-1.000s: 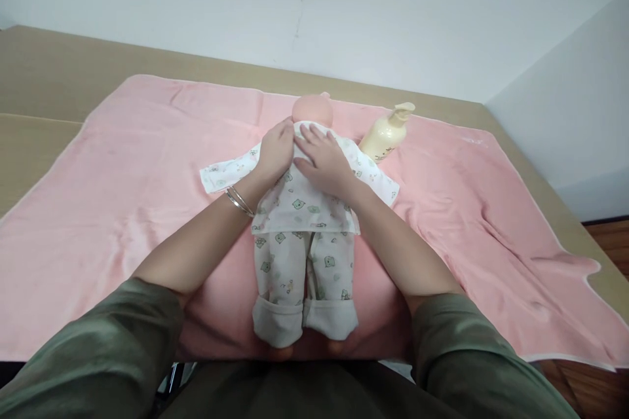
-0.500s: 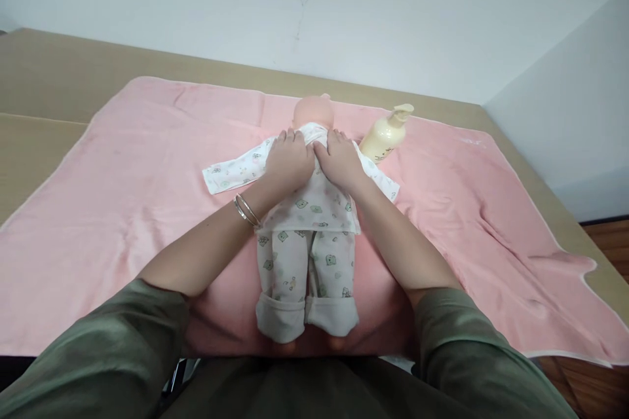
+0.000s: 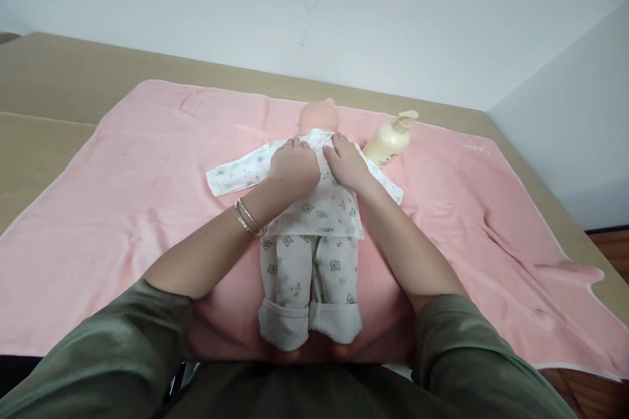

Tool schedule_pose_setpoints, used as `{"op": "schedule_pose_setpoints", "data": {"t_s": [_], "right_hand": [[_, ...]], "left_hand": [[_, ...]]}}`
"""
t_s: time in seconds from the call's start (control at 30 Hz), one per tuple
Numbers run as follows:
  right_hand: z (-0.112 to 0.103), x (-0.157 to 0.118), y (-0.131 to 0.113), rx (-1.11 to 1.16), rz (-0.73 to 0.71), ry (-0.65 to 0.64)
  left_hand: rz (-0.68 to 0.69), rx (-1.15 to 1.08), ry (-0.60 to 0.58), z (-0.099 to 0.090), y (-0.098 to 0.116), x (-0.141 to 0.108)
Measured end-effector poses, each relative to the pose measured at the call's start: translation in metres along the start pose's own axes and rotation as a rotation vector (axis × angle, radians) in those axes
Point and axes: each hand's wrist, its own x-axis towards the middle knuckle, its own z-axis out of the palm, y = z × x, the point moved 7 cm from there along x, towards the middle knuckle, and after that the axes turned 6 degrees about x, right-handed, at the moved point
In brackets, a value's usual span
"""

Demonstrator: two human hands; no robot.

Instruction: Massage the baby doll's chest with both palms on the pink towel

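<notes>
A baby doll (image 3: 318, 117) lies in the middle in a white printed long-sleeved shirt (image 3: 327, 211) and matching trousers (image 3: 292, 272) with turned-up cuffs. Its head points away from me, and the sleeves stretch out to both sides. My left hand (image 3: 296, 167), below two thin bracelets (image 3: 246, 217), is on the left of the shirt's chest; its fingers curl in at the cloth near the collar, fingertips partly hidden. On the right of the chest my right hand (image 3: 348, 162) lies flat, thumb apart from the fingers. A cream pump bottle (image 3: 390, 141) leans beyond the right sleeve.
Under the doll a pink blanket (image 3: 162, 163) with some creases covers much of the wooden table (image 3: 59, 78). Its right side hangs over the table edge. A white wall (image 3: 221, 13) rises behind, and another meets it at the right.
My left hand's fingers have curled in more, and the hand has drawn slightly away from my right hand. The whole view has shifted slightly; the doll and bottle stay in place.
</notes>
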Motion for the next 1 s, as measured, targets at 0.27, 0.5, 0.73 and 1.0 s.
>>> {"op": "schedule_pose_setpoints", "data": {"t_s": [0.27,0.5,0.73,1.0], "right_hand": [[-0.003,-0.033,-0.034,-0.132,0.032,-0.083],[-0.006,-0.007,0.001,0.003,0.103,-0.09],[-0.004,-0.017,-0.016,-0.149,0.094,-0.026],[0.001,-0.023,-0.023,-0.137,0.046,-0.068]], "left_hand": [[-0.082,-0.304,-0.003,0.007,-0.035,0.02],[-0.003,-0.106,-0.061,-0.006,-0.01,0.003],[0.09,-0.042,-0.014,0.007,0.001,0.001],[-0.273,-0.282,0.142,0.017,-0.026,0.014]]}}
